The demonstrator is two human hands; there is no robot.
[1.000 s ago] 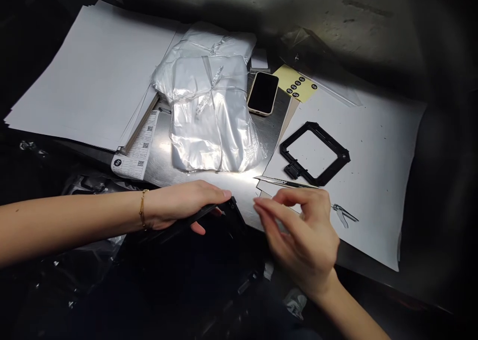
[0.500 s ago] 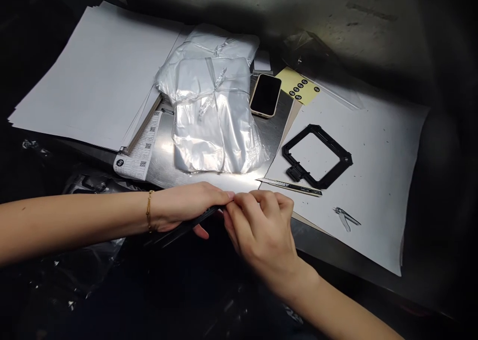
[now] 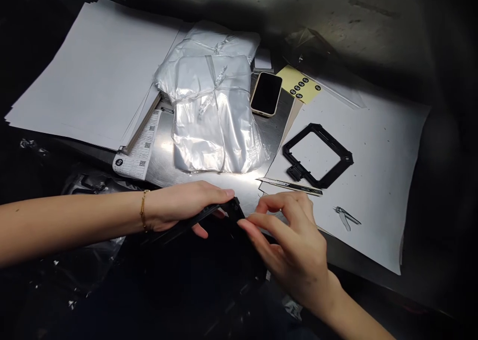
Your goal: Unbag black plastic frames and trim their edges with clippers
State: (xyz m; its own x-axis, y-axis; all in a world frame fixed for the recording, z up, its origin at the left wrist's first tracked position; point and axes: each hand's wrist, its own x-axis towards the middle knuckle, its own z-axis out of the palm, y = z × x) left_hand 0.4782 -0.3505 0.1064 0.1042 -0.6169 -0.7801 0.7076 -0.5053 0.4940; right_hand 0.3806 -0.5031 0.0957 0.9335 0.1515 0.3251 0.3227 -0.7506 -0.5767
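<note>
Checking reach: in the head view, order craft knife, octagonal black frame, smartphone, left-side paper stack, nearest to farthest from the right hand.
1. Craft knife: just beyond the right hand.
2. Octagonal black frame: past the knife, on white paper.
3. Smartphone: farther back, right of the plastic bags.
4. Paper stack: far left.
</note>
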